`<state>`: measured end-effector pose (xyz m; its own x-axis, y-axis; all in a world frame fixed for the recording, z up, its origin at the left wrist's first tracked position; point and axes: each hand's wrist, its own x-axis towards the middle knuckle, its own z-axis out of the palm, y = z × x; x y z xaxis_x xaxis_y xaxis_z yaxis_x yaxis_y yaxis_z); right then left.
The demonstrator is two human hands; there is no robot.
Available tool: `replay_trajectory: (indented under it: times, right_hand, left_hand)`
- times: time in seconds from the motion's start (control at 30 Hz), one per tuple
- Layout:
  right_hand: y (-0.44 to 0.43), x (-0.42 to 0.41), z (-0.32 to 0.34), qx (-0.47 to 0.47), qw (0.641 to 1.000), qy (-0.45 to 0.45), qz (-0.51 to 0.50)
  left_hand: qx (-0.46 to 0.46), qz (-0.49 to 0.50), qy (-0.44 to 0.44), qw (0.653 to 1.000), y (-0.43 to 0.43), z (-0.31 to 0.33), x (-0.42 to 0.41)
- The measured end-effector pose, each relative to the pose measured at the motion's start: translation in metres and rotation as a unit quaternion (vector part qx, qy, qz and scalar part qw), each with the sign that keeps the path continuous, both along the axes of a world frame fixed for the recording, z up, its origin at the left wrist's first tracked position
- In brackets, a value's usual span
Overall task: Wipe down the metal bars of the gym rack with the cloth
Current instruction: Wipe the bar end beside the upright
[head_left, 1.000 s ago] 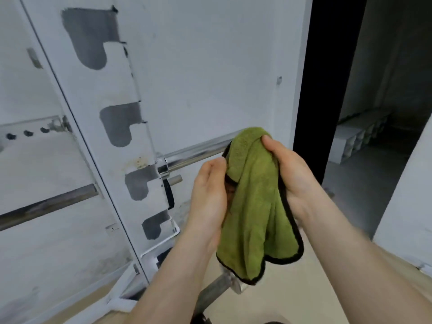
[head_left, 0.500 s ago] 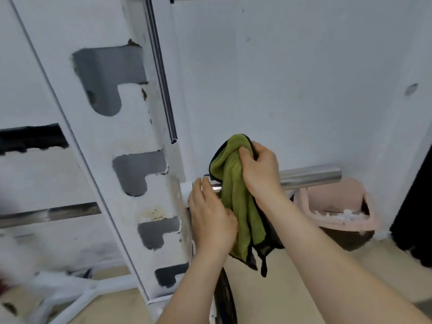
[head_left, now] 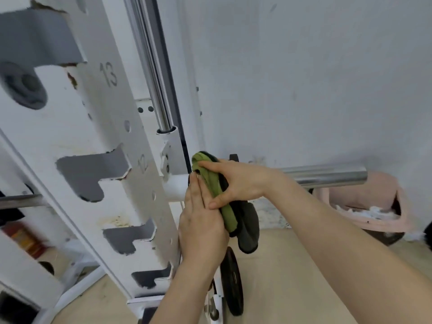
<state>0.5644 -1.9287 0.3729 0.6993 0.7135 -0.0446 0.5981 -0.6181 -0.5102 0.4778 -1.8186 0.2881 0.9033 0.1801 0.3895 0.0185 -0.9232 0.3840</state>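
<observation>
A green cloth (head_left: 211,183) with a dark underside is wrapped over the horizontal chrome bar (head_left: 327,177) where it meets the white rack upright (head_left: 98,164). My right hand (head_left: 236,181) grips the cloth around the bar, thumb below and fingers over the top. My left hand (head_left: 201,220) lies just left of it with straight fingers pressed against the cloth's edge and the bar's white collar (head_left: 175,189). The cloth's loose end hangs below the bar. A vertical chrome guide rod (head_left: 152,66) runs up behind the upright.
A black weight plate (head_left: 231,279) stands on the floor under my hands. A pink basket (head_left: 364,206) with white scraps sits by the wall at right. Notched hooks numbered 12 and 13 line the upright. Another bar (head_left: 21,201) extends left.
My view has moved closer and lower toward the rack. Both hands brought the cloth from in front of me onto the bar, and my right hand now wraps it round the bar by the collar.
</observation>
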Motion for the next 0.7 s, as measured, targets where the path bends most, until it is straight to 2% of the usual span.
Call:
replay_trajectory:
  times: [0.1, 0.17, 0.23, 0.33, 0.4, 0.47, 0.57, 0.7]
  right_hand:
    - [-0.004, 0.006, -0.011, -0.01, 0.998, -0.051, -0.021]
    - [-0.019, 0.002, -0.011, -0.053, 0.99, -0.116, -0.059]
    - [-0.041, -0.002, -0.008, -0.104, 0.978, -0.14, -0.115]
    - [-0.055, -0.01, -0.003, -0.178, 0.944, -0.203, -0.187]
    - [-0.029, -0.016, -0.007, -0.203, 0.92, -0.274, -0.191]
    - [0.008, -0.019, -0.014, -0.204, 0.913, -0.309, -0.171]
    - [0.042, -0.018, -0.027, -0.153, 0.909, -0.353, -0.162]
    - [-0.002, -0.014, -0.041, -0.079, 0.908, -0.377, -0.167]
  left_hand:
    - [0.027, -0.009, -0.004, 1.0, 0.0, -0.002, -0.002]
    - [0.027, -0.006, 0.001, 1.0, 0.001, -0.001, -0.003]
    - [0.026, -0.001, 0.004, 1.0, 0.001, 0.001, -0.003]
    - [-0.008, 0.003, 0.005, 1.0, -0.001, 0.005, -0.004]
    - [-0.024, -0.001, 0.004, 1.0, -0.002, 0.008, -0.007]
    - [-0.032, -0.006, 0.005, 0.999, -0.002, 0.01, -0.008]
    - [-0.043, -0.004, -0.005, 0.999, -0.002, 0.01, -0.006]
    - [-0.009, 0.01, 0.005, 1.0, -0.004, 0.007, -0.01]
